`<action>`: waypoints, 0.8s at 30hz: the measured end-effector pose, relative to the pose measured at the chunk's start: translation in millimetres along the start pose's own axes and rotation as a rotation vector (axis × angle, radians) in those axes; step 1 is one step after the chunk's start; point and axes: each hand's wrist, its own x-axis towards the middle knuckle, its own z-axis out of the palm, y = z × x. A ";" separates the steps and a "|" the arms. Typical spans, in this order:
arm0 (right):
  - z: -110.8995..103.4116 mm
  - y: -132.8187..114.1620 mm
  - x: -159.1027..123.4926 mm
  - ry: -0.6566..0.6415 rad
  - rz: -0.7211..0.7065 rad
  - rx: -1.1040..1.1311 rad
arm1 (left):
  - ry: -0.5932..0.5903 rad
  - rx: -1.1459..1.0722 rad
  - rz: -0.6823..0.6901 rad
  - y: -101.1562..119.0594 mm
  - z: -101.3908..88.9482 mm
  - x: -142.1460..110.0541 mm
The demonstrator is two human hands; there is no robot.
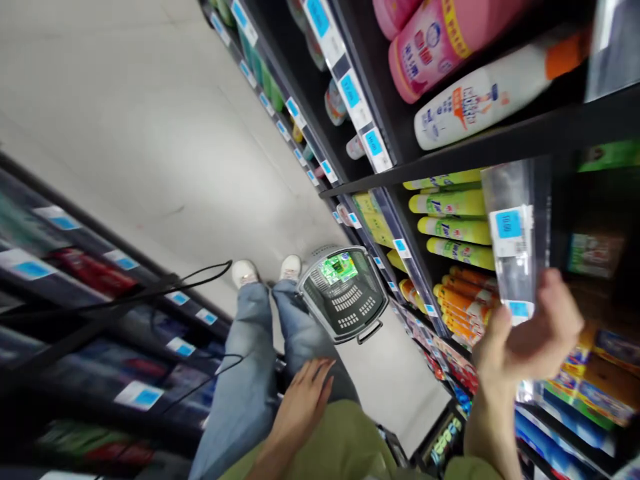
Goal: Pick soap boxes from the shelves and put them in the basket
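Observation:
My right hand (530, 340) is raised at the shelf, thumb and slightly curled fingers apart. It is beside the lower end of a clear plastic label strip (515, 270); I cannot tell whether it touches the strip. Nothing shows in its grasp. Yellow-green bottles (453, 230) and orange ones (467, 303) lie near it in this tilted view. Lower in the picture, my left hand (303, 400) rests open over my lap, fingers stretched out together. A dark shopping basket (384, 293) stands on the floor near my feet, with a green package (340, 268) inside.
A white bottle with an orange cap (475, 100) and pink bottles (425, 50) occupy another shelf section. Boxed goods (600, 387) sit at the lower right. Opposite shelving (100, 267) runs along the left, with black cords (200, 270) in front. Pale floor (150, 133) lies between.

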 end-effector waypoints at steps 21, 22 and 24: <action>522.2 129.5 -296.1 -0.984 0.892 -0.071 | 0.066 -0.081 -0.090 -94.2 39.6 19.7; 537.7 135.4 -301.4 -0.990 0.870 -0.073 | 0.047 -0.103 -0.093 -100.6 45.1 21.2; 561.4 144.7 -310.0 -1.001 0.824 -0.077 | 0.040 -0.145 -0.115 -107.8 51.0 26.3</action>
